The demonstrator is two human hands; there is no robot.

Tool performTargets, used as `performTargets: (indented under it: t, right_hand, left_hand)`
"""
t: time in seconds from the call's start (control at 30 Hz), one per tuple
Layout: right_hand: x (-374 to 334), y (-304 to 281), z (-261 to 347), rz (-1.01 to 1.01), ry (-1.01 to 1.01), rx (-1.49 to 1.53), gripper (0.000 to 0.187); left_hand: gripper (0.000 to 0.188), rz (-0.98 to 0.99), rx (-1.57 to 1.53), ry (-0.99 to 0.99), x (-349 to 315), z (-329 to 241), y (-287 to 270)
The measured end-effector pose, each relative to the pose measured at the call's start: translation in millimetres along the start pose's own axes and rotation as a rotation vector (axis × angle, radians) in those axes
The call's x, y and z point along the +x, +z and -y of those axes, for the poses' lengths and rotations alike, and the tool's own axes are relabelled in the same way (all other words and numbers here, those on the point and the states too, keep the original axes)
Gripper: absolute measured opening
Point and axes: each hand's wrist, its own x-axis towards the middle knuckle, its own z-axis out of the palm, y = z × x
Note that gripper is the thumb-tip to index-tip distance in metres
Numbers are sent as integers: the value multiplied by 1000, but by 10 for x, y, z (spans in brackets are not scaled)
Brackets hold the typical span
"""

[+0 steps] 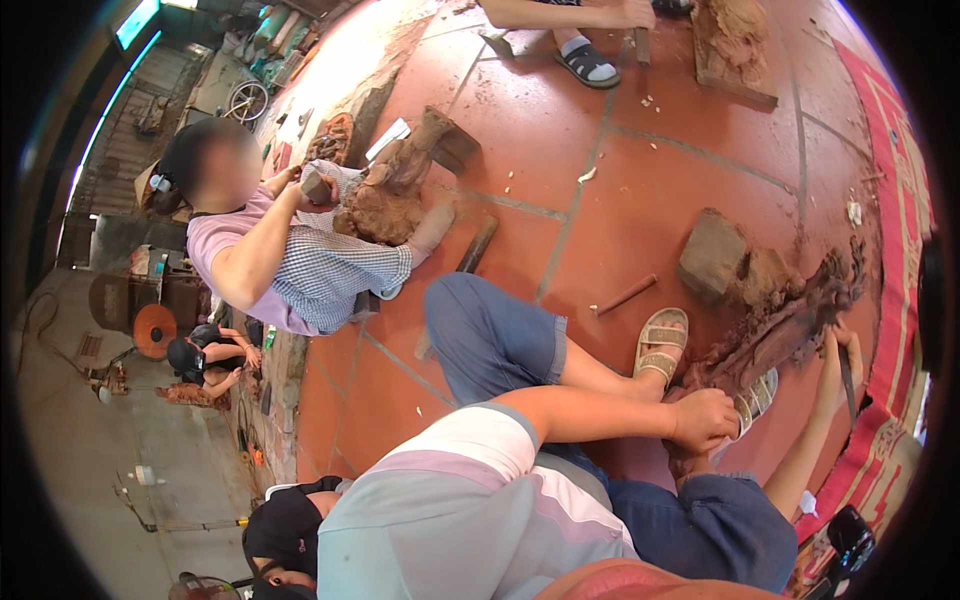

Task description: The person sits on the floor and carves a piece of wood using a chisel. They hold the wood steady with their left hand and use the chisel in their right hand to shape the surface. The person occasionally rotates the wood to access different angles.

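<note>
While the right hand [845,342] seemed closed around a slim dark tool [849,385] beside the far end of a carved wooden piece [755,345], the left hand [703,420] was curled near its lower end; whether that grip held anything, I could not tell. The carving lay low over the tiled floor [640,200], beside a sandalled foot [662,342]. Detail work appeared in hand, probably calling next for steady tool control. The tool's tip and the carving's underside were hidden.

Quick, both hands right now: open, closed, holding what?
Left hand: closed; whether it grips anything cannot be told.
Right hand: closed around a slim dark tool, beside the reddish-brown carving.
</note>
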Motion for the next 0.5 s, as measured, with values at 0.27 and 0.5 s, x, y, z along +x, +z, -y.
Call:
performTargets:
  t: [0.27, 0.5]
  right_hand:
    - [48, 77, 214, -164, -238, -237, 9]
    - [-45, 55, 458, -122, -21, -151, 13]
  left_hand:
    - [21, 39, -27, 38, 142, 67, -59]
    - [22, 131, 27, -40, 155, -38, -60]
